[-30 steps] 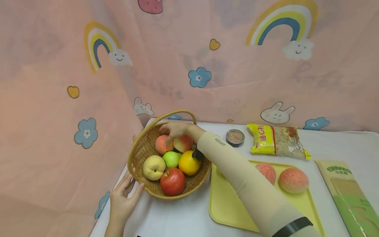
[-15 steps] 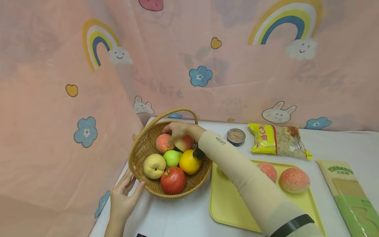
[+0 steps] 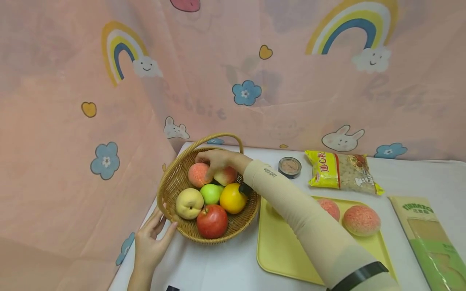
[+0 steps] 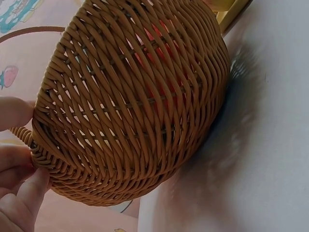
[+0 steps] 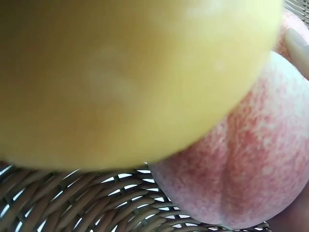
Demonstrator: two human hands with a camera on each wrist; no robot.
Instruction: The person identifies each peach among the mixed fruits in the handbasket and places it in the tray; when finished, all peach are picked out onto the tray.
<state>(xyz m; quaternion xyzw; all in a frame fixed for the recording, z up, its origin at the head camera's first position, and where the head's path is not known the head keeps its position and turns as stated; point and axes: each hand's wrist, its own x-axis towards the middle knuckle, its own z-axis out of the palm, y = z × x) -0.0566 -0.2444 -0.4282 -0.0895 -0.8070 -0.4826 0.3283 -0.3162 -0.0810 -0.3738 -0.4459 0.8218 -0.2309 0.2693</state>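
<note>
A wicker basket [image 3: 171, 230] with an arched handle holds several fruits. My left hand [image 3: 150, 242] pinches the basket's rim at the near left, thumb and fingers on either side of it in the left wrist view. Inside the basket, my right hand [image 3: 215, 159] grips a pink speckled peach [image 3: 198, 175] at the back. Beside that lies a second peach [image 3: 226, 175], partly under the hand. In front are a pale yellow peach [image 3: 189, 203], a green fruit [image 3: 211, 194], a red apple [image 3: 212, 221] and a yellow-orange fruit [image 3: 233, 199], which fills much of the right wrist view.
Right of the basket, a yellow tray [image 3: 284, 258] bears pink speckled fruits [image 3: 361, 220], partly behind the right sleeve. Beyond it lie a round dark-rimmed container [image 3: 289, 167] and a yellow pasta bag [image 3: 342, 171]. A flat green-and-beige packet [image 3: 429, 242] lies far right.
The pink peach in my right hand has shifted slightly to the left within the basket. My left hand has stayed on the rim.
</note>
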